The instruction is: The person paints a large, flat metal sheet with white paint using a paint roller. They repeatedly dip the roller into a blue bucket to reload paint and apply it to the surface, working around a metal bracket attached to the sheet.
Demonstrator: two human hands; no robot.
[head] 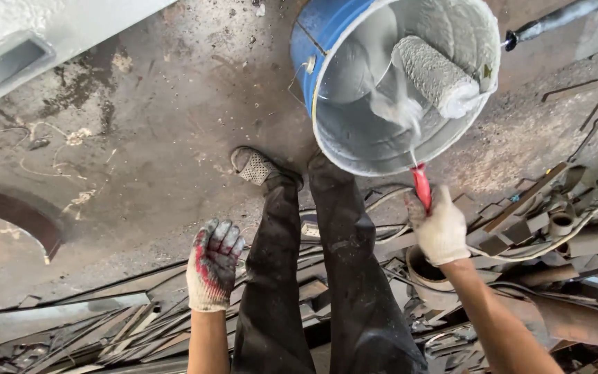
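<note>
My right hand [440, 230], in a white work glove, grips the red handle [421, 187] of a paint roller. The roller's fuzzy sleeve [437, 75], coated in grey-white paint, rests inside a blue bucket [327, 41] that holds grey paint. My left hand [213, 262], in a white glove stained red and grey, hangs free beside my left leg with fingers loosely spread and nothing in it. My legs in dark trousers stand between the hands, one shoe [256, 166] showing on the concrete floor.
Scrap metal strips, pipes and bars [548, 228] lie piled around my feet and to the right. A grey metal beam [8, 62] runs across the upper left. A dark pole [555, 21] lies behind the bucket. Stained concrete floor [147, 138] spreads to the left.
</note>
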